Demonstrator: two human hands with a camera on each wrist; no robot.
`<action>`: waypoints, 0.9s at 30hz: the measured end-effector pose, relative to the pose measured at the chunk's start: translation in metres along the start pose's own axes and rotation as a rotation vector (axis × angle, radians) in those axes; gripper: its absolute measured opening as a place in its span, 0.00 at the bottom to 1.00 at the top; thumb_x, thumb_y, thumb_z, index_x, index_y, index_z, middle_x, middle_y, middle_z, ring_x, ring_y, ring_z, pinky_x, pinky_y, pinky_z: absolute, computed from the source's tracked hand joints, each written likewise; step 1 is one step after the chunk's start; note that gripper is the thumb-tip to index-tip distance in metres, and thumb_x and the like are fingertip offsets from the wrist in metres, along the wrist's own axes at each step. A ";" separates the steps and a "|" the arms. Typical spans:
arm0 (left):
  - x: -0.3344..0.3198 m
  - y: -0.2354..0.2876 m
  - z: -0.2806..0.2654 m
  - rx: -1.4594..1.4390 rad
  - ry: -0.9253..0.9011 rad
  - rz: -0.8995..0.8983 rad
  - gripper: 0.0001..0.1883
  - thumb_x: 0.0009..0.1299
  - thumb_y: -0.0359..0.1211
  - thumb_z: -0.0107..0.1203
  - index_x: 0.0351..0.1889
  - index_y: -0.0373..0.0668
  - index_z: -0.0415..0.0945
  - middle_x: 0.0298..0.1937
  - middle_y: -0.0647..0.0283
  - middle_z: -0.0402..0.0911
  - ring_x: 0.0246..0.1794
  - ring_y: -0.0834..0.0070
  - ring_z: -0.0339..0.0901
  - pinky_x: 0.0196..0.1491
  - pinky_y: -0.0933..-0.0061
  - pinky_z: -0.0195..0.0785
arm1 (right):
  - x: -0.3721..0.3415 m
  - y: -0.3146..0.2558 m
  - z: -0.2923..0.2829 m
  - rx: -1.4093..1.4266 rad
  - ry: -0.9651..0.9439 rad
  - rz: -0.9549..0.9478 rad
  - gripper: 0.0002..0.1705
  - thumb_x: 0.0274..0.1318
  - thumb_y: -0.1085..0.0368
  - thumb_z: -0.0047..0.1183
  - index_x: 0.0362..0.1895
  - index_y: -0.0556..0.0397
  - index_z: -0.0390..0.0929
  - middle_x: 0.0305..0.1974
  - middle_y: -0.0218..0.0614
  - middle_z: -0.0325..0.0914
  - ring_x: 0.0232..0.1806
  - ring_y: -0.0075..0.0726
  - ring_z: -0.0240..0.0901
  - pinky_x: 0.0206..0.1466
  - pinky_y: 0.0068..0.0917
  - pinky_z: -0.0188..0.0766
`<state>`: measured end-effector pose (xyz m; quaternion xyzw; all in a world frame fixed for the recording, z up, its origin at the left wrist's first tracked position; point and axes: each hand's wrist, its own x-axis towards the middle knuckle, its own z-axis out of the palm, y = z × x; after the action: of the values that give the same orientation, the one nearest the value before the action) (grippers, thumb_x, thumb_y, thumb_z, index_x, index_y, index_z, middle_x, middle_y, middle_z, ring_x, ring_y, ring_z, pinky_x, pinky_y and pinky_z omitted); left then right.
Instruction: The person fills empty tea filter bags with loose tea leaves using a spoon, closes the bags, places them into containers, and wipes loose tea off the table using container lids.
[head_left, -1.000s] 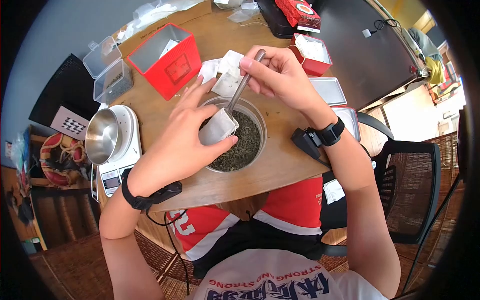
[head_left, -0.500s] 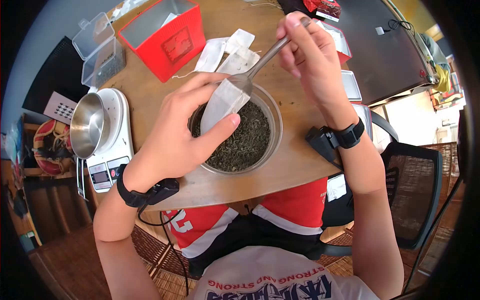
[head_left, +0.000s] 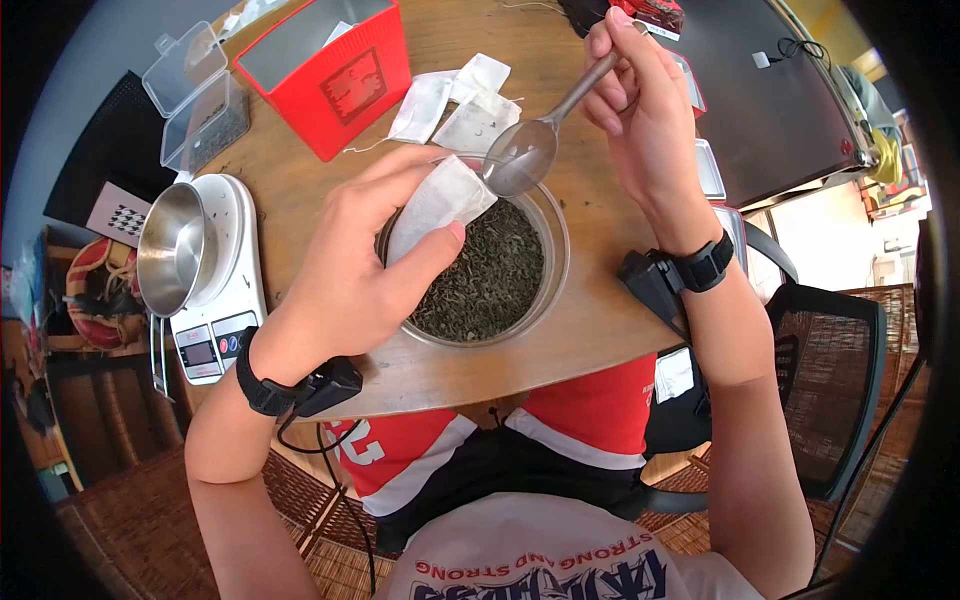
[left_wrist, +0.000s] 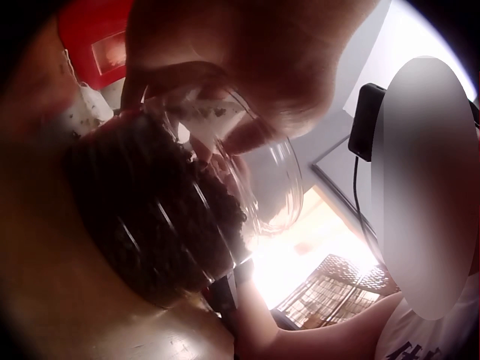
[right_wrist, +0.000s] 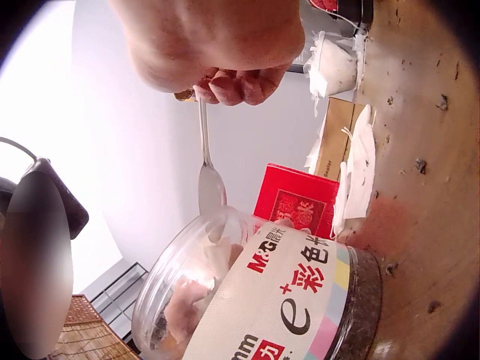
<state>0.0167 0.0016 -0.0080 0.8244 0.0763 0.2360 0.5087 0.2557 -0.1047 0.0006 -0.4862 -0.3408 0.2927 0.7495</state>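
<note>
My left hand (head_left: 340, 270) holds a white tea bag (head_left: 440, 205) over a clear round plastic jar (head_left: 560, 250), thumb on its near side. Dark dried tea leaves (head_left: 485, 285) fill much of the jar. High to the right, my right hand (head_left: 645, 120) pinches a metal spoon (head_left: 525, 155) by its handle. The spoon's bowl is bare on top, right at the tea bag's mouth. In the right wrist view the spoon (right_wrist: 211, 187) slants down to the rim of the labelled jar (right_wrist: 300, 300). The left wrist view shows the leaves through the jar's wall (left_wrist: 165, 217).
Several white tea bags (head_left: 470, 105) lie behind the jar, beside a red tin (head_left: 340, 90). To the left stand a kitchen scale (head_left: 235, 260) with a steel bowl (head_left: 175, 250) and a clear lidded box (head_left: 205, 120). Metal lids (head_left: 710, 170) lie at the table's right edge.
The spoon has come up out of the tea bag's mouth, and my right hand has moved up and to the right with it. My left hand keeps the bag over the jar.
</note>
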 end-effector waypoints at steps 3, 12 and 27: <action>0.000 -0.005 0.000 -0.010 -0.007 0.040 0.15 0.68 0.26 0.57 0.50 0.28 0.80 0.55 0.52 0.81 0.49 0.61 0.83 0.55 0.68 0.72 | -0.001 -0.006 0.003 0.011 0.005 0.012 0.18 0.78 0.51 0.45 0.34 0.47 0.71 0.17 0.20 0.56 0.16 0.17 0.49 0.21 0.17 0.49; 0.000 0.002 0.001 0.021 -0.023 0.003 0.17 0.68 0.36 0.46 0.40 0.28 0.76 0.63 0.51 0.76 0.45 0.72 0.74 0.53 0.71 0.66 | -0.008 0.004 0.001 -0.077 -0.203 0.006 0.18 0.79 0.55 0.45 0.34 0.49 0.73 0.18 0.18 0.57 0.17 0.14 0.49 0.22 0.17 0.46; -0.001 -0.002 0.008 -0.070 0.049 -0.031 0.15 0.73 0.35 0.52 0.40 0.29 0.77 0.58 0.56 0.76 0.48 0.74 0.74 0.55 0.73 0.64 | -0.020 0.000 0.020 -0.317 -0.407 -0.248 0.17 0.77 0.60 0.51 0.33 0.57 0.77 0.28 0.19 0.71 0.27 0.07 0.57 0.29 0.15 0.53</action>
<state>0.0200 -0.0039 -0.0127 0.7989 0.0931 0.2506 0.5388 0.2276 -0.1096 0.0018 -0.4832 -0.5827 0.2335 0.6103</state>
